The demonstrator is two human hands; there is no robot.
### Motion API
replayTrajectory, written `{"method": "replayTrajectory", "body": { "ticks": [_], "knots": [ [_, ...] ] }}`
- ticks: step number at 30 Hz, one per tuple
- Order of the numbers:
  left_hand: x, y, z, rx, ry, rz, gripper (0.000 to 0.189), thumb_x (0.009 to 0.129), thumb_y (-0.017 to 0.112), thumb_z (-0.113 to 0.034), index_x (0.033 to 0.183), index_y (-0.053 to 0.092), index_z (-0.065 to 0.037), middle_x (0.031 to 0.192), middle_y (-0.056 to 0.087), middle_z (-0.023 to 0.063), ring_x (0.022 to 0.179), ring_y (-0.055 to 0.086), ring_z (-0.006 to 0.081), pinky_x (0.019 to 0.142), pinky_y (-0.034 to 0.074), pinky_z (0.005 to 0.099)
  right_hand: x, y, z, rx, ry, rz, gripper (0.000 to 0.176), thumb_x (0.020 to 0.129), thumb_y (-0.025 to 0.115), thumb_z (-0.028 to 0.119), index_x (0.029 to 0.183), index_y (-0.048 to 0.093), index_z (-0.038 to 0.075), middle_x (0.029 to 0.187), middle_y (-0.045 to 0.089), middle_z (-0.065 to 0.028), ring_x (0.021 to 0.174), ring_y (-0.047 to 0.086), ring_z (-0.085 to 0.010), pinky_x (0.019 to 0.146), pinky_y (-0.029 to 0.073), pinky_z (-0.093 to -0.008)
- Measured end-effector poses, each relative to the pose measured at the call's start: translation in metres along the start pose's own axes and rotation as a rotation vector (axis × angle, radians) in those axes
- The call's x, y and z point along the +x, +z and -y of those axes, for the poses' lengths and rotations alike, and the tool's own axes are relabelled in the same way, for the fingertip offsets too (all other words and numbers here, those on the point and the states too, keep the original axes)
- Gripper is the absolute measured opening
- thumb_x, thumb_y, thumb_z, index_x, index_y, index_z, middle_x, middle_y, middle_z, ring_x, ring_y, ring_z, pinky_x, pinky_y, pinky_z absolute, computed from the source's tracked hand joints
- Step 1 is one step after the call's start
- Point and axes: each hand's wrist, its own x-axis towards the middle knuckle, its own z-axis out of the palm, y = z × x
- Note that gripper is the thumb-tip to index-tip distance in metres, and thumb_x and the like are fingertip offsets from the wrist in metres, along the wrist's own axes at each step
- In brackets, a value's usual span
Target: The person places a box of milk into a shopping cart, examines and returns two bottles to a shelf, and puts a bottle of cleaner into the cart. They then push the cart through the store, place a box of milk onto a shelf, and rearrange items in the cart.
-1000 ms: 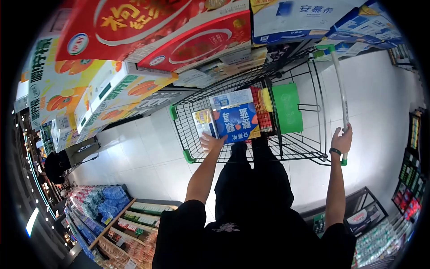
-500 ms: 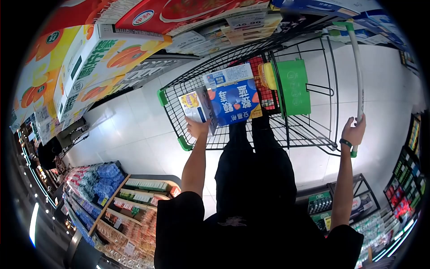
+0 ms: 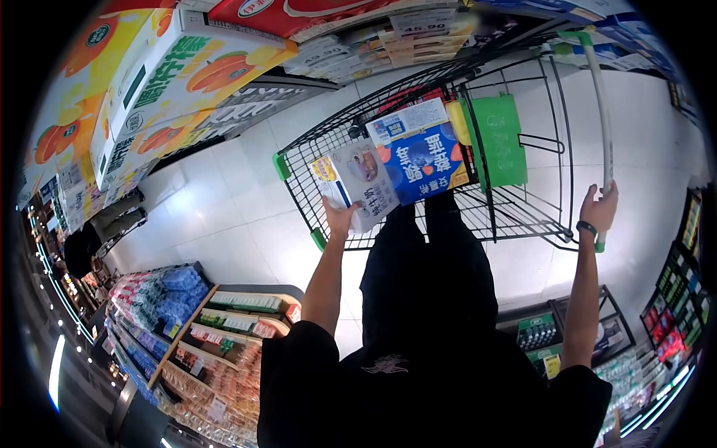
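My left hand holds the near end of a white and grey carton in the shopping cart. The carton lies tilted, its grey printed face up, against a blue box with fruit pictures. A white box side shows at the far edge of the blue box. Something yellow sits beside the cart's green panel. At the right, my right hand is at the near end of the cart's handle bar, its fingers partly round it.
Stacked fruit-print cartons rise at the upper left, with red boxes along the top. A display of bagged goods stands at the lower left, crates at the lower right. A person is at the far left.
The grey and white carton has tipped over, so its broad grey face now shows. My left hand has shifted slightly right with it. The cart appears a little further right.
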Motion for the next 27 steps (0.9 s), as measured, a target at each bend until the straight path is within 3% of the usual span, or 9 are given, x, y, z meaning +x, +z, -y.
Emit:
{"method": "replayTrajectory", "body": {
  "ticks": [3,6,8,11,13,14,16,20,27],
  "knots": [
    [0.002,0.007,0.004,-0.424,-0.098,0.111,0.098,0.064,0.088,0.002,0.142,0.028,0.001,0.126,0.055,0.0189,0.115,0.059,0.0290,0.095,0.053,0.0386,0.005,-0.001,0.004,0.021,0.010,0.032,0.057,0.088,0.064,0.038,0.138,0.055,0.012,0.116,0.068,-0.0077,0.102,0.067,-0.0289,0.083,0.054,-0.0451],
    [0.006,0.008,0.010,-0.408,-0.073,0.146,0.096,0.064,0.088,0.002,0.140,0.029,0.000,0.127,0.053,0.0183,0.114,0.059,0.0291,0.095,0.053,0.0393,0.010,0.003,-0.002,-0.003,-0.031,0.040,0.058,0.088,0.064,0.038,0.138,0.053,0.011,0.115,0.068,-0.0073,0.104,0.066,-0.0295,0.085,0.054,-0.0462],
    [0.007,0.011,0.010,-0.245,0.033,0.082,0.099,0.064,0.091,-0.006,0.142,0.030,0.001,0.129,0.052,0.0207,0.118,0.058,0.0332,0.097,0.053,0.0416,0.011,0.003,-0.001,-0.040,0.012,0.081,0.060,0.087,0.065,0.038,0.139,0.051,0.011,0.114,0.068,-0.0068,0.106,0.066,-0.0295,0.086,0.053,-0.0472],
    [0.005,0.018,0.005,0.016,-0.045,0.025,0.108,0.063,0.094,-0.022,0.145,0.029,0.002,0.128,0.053,0.0239,0.122,0.055,0.0357,0.104,0.048,0.0433,0.012,0.000,0.001,-0.044,0.004,0.098,0.061,0.087,0.065,0.038,0.140,0.050,0.011,0.114,0.067,-0.0087,0.106,0.066,-0.0309,0.088,0.053,-0.0477],
    [-0.008,0.027,-0.019,0.541,-0.157,-0.127,0.121,0.061,0.095,-0.036,0.150,0.024,0.002,0.132,0.051,0.0254,0.130,0.049,0.0357,0.111,0.041,0.0431,0.014,-0.002,0.001,-0.054,-0.019,0.114,0.062,0.087,0.067,0.037,0.139,0.049,0.010,0.113,0.066,-0.0120,0.106,0.066,-0.0321,0.089,0.052,-0.0484],
    [-0.013,0.026,-0.030,0.528,-0.155,-0.134,0.121,0.061,0.095,-0.036,0.150,0.024,0.002,0.132,0.051,0.0254,0.130,0.049,0.0357,0.111,0.041,0.0431,0.014,-0.004,0.001,-0.064,0.000,0.145,0.063,0.086,0.069,0.036,0.139,0.049,0.008,0.113,0.066,-0.0129,0.105,0.066,-0.0327,0.089,0.052,-0.0491],
    [-0.020,0.024,-0.039,0.573,-0.117,0.004,0.135,0.064,0.091,-0.047,0.161,0.006,-0.007,0.152,0.031,0.0275,0.140,0.035,0.0446,0.114,0.036,0.0515,0.012,-0.008,0.003,-0.063,-0.015,0.145,0.064,0.086,0.071,0.036,0.140,0.048,0.008,0.112,0.067,-0.0133,0.104,0.066,-0.0337,0.089,0.052,-0.0495],
    [-0.035,0.033,-0.030,0.531,-0.117,-0.013,0.118,0.071,0.087,-0.042,0.159,0.017,-0.009,0.154,0.032,0.0269,0.139,0.035,0.0482,0.113,0.037,0.0525,0.015,-0.008,0.000,-0.020,-0.026,0.161,0.067,0.085,0.073,0.036,0.141,0.046,0.009,0.112,0.068,-0.0145,0.105,0.066,-0.0340,0.089,0.052,-0.0503],
    [-0.071,0.010,-0.010,0.637,0.025,0.082,0.085,0.085,0.074,-0.035,0.155,0.031,-0.012,0.154,0.034,0.0249,0.141,0.035,0.0441,0.112,0.038,0.0540,0.021,-0.011,-0.006,-0.009,-0.002,0.282,0.079,0.083,0.076,0.042,0.147,0.039,0.013,0.123,0.063,-0.0151,0.116,0.062,-0.0346,0.096,0.050,-0.0519]
  ]
}}
